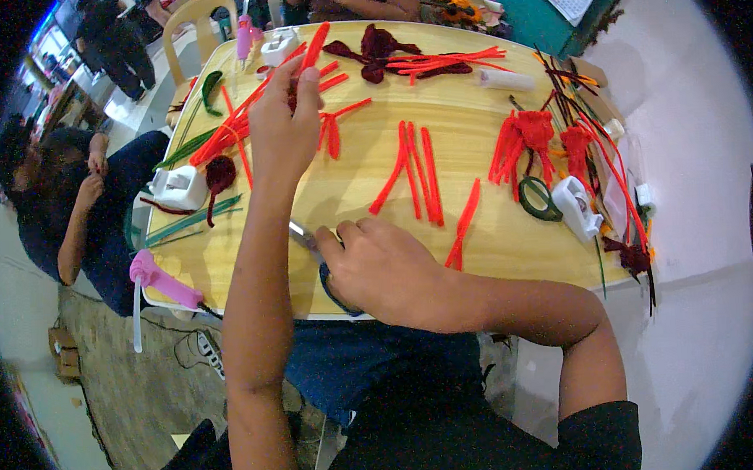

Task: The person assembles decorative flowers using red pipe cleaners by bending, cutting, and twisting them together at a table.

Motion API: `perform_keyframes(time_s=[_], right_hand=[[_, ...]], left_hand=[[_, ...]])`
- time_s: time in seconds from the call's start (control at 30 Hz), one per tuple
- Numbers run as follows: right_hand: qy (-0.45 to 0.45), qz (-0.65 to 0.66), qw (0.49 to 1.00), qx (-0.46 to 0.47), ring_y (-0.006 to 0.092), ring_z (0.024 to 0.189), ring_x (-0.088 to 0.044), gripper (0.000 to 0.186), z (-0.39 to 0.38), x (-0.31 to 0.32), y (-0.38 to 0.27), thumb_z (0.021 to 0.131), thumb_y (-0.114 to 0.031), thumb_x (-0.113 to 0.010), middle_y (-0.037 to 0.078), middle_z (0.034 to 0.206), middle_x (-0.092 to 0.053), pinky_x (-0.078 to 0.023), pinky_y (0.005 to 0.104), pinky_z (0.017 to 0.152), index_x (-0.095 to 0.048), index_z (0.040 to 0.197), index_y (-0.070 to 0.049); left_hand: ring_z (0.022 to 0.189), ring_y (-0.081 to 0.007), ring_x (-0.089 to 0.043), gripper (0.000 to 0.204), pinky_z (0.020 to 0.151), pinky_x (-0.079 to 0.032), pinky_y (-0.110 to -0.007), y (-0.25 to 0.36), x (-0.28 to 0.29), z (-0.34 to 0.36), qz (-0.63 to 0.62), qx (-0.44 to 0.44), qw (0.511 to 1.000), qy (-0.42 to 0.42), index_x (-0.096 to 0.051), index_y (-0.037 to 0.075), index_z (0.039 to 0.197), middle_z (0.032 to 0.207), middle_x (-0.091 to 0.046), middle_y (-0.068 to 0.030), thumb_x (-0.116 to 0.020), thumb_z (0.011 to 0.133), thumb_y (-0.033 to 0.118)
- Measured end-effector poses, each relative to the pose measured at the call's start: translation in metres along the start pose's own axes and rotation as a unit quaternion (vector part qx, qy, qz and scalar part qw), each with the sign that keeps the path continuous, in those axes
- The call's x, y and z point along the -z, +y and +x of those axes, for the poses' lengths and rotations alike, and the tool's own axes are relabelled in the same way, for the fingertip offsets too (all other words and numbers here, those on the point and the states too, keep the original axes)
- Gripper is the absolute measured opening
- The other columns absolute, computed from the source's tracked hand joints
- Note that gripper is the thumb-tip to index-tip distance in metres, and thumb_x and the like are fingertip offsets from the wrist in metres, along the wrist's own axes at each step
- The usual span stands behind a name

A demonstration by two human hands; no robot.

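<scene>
My left hand (286,125) reaches over the far left part of the table, its fingers closed around a red fuzzy pipe cleaner strip (315,44) that sticks up past the fingertips. Close to the near edge, my right hand (391,272) is wrapped round a pair of scissors; the metal blades (303,235) point up and left, and a dark blue handle (337,294) shows below the fingers. Several red pipe cleaners (431,178) lie in the middle, with a crossed pair (467,227) nearer my right hand. More red pipe cleaners (236,128) lie beside my left forearm.
Dark red fuzzy shapes (377,46) lie at the far side. White tape dispensers (179,188) and a pink glue gun (167,279) stand left. Red fuzzy flowers (533,131), green tape (540,198) and stems crowd the right. A person (80,189) sits at the left.
</scene>
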State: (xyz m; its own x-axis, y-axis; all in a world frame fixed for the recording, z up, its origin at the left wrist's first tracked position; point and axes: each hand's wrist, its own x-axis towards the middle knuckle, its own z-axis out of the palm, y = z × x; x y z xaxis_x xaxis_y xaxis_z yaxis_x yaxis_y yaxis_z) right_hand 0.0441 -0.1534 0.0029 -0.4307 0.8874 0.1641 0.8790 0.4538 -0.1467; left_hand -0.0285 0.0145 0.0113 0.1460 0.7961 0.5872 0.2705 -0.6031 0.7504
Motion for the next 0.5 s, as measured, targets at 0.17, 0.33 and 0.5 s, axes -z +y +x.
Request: perform_keyframes(time_s=[0.17, 0.33, 0.5], right_hand=[[-0.117, 0.071, 0.989, -0.047, 0.0359, 0.082, -0.062, 0.034, -0.019, 0.026, 0.004, 0.079, -0.021, -0.062, 0.021, 0.087, -0.06, -0.052, 0.0431, 0.077, -0.058, 0.098, 0.007], [-0.107, 0.234, 0.966, -0.004, 0.0351, 0.08, -0.061, 0.033, -0.043, 0.043, 0.037, 0.081, -0.022, -0.06, 0.018, 0.087, -0.06, -0.051, 0.0401, 0.074, -0.059, 0.103, 0.003], [-0.223, 0.582, 0.777, -0.085, 0.0116, 0.077, -0.062, 0.034, -0.069, 0.066, 0.093, 0.088, -0.02, -0.065, 0.008, 0.087, -0.065, -0.05, 0.027, 0.068, -0.056, 0.113, 0.0]], left_hand=[[0.063, -0.0256, -0.06, 0.027, 0.061, -0.047, -0.036, 0.012, 0.007, 0.0, 0.087, -0.083, 0.993, 0.023, -0.061, 0.001, 0.113, 0.071, -0.061, -0.0139, -0.049, 0.097, 0.02], [0.075, -0.0149, -0.057, 0.028, 0.067, -0.045, -0.029, 0.0, 0.014, 0.009, 0.017, -0.106, 0.992, 0.07, -0.061, 0.003, 0.115, 0.085, -0.062, -0.0075, -0.048, 0.098, 0.022], [0.063, -0.003, -0.044, 0.028, 0.055, -0.036, -0.02, 0.003, 0.022, 0.009, -0.128, 0.054, 0.987, 0.078, -0.06, 0.004, 0.111, 0.084, -0.057, 0.0009, -0.048, 0.099, 0.027]])
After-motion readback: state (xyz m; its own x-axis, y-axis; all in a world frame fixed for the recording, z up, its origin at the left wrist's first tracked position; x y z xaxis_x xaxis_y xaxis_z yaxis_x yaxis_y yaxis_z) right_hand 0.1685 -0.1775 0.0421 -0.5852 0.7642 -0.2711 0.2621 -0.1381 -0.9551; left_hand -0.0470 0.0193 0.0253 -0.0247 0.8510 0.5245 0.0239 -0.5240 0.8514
